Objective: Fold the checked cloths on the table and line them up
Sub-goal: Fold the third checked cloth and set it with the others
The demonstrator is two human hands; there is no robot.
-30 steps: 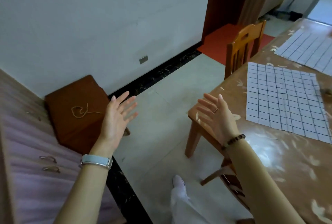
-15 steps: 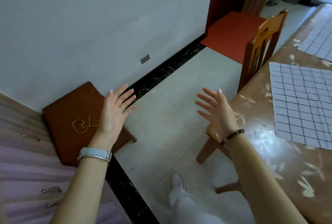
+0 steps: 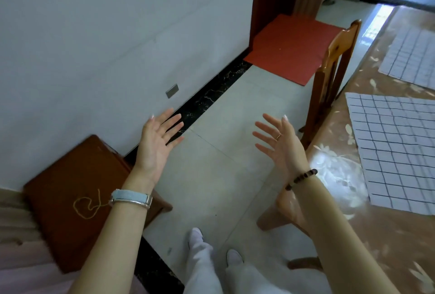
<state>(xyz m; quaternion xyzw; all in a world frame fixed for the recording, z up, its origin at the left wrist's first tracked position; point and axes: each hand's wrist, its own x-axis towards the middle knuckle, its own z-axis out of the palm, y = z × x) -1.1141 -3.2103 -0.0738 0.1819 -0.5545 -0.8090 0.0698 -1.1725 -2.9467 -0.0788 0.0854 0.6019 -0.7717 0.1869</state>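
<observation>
- Both hands are off the table's edge, over the floor, touching neither cloth. The left hand (image 3: 156, 143) is the one farther from the table, palm turned inward, fingers straight and fanned apart, holding nothing.
- The right hand (image 3: 280, 145) hangs just beside the table's near corner, fingers likewise spread and holding nothing, a thin ring (image 3: 279, 137) on one finger.
- A pale blue watch band with silver edges (image 3: 130, 198) sits on the left wrist; a dark beaded bracelet (image 3: 301, 178) is on the right wrist, above the table's corner.
- The glossy brown table with a pale flower pattern (image 3: 341, 176) throws back a bright patch of light near that corner.
- A white cloth with dark grid lines (image 3: 395, 152) lies flat and unfolded on the table's near part.
- A second white checked cloth (image 3: 414, 58) lies flat farther along the same table, apart from the first.
- A varnished wooden chair (image 3: 329, 77) stands against the table's side.
- Beyond the table's far side a red floor mat (image 3: 287, 48) lies at a dark doorway.
- Pale floor tiles (image 3: 223, 164) run from the table to a white wall (image 3: 94, 34) edged with a black veined skirting (image 3: 207, 98); a small grey metal plate (image 3: 172, 91) sits low on that wall.
- Well away from the table, by the wall, stands a brown square stool (image 3: 58, 199) with a looped yellow thread (image 3: 87, 204) on top.
</observation>
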